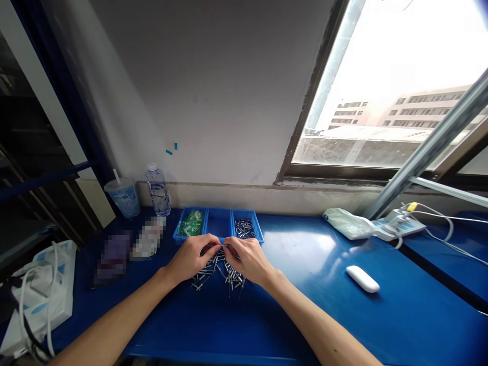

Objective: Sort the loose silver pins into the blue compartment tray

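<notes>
My left hand (193,258) and my right hand (249,258) meet fingertip to fingertip just in front of a blue three-part tray (219,223). Between them they pinch a thin rivet (224,245), mostly hidden by the fingers. Below and around the hands lies a loose pile of metal blind rivets (233,277) on the blue table. The tray's left compartment holds green and clear plastic pieces (191,222). Its middle section shows bare blue plastic, and the right one contains more rivets (244,229).
A water bottle (157,190) and a lidded cup with a straw (124,195) stand at the back left. Power strips with cables (49,295) (398,226) lie at both sides. On the right are a tissue pack (348,223) and a white case (363,279).
</notes>
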{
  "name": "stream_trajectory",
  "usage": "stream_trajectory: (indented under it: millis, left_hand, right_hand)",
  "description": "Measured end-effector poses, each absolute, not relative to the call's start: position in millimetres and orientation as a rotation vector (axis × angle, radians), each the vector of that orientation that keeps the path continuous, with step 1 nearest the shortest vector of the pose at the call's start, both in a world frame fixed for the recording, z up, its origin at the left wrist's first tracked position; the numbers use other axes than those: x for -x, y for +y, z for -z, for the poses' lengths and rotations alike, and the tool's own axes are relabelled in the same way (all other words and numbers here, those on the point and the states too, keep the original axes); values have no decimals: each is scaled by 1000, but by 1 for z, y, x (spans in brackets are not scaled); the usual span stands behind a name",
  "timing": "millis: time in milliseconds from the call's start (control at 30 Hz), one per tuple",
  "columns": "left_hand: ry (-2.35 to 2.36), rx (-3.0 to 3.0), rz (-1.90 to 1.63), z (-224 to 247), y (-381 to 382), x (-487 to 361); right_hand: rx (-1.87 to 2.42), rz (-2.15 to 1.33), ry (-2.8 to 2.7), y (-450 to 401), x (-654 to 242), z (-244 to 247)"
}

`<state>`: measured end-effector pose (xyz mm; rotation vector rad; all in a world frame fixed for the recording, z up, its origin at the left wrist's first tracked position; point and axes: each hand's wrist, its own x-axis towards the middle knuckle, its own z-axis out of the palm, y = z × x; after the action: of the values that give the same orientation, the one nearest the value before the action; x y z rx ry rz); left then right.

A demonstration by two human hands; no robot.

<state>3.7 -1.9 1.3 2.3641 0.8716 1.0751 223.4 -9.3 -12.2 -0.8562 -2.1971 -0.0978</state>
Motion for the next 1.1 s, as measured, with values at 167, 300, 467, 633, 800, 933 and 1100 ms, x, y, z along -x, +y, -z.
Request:
stream_trajectory:
  millis: [167, 300, 467, 633, 800, 933, 1100]
  left_hand:
    - [896, -2359, -1031, 0, 0, -2]
    - [922, -2368, -1019, 1, 1, -2]
    - [912, -2396, -1021, 0, 0, -2]
    - [863, -2448, -1030, -2, 0, -2]
    - [928, -2453, -1044, -3, 0, -1]
    - [948, -2450, -1061, -3, 0, 0]
    - [946, -2450, -1056, -6, -1, -1]
  right_hand:
    - [798, 118, -2217, -10, -222, 11]
    - [816, 127, -2217, -10, -222, 11]
    - [831, 114, -2203, -10, -222, 10]
    - [871, 132, -2222, -9, -222, 11]
    - [888, 170, -2196, -7, -225, 11]
    - [879, 114, -2164, -8, -227, 9]
    - [911, 104, -2136, -9, -225, 12]
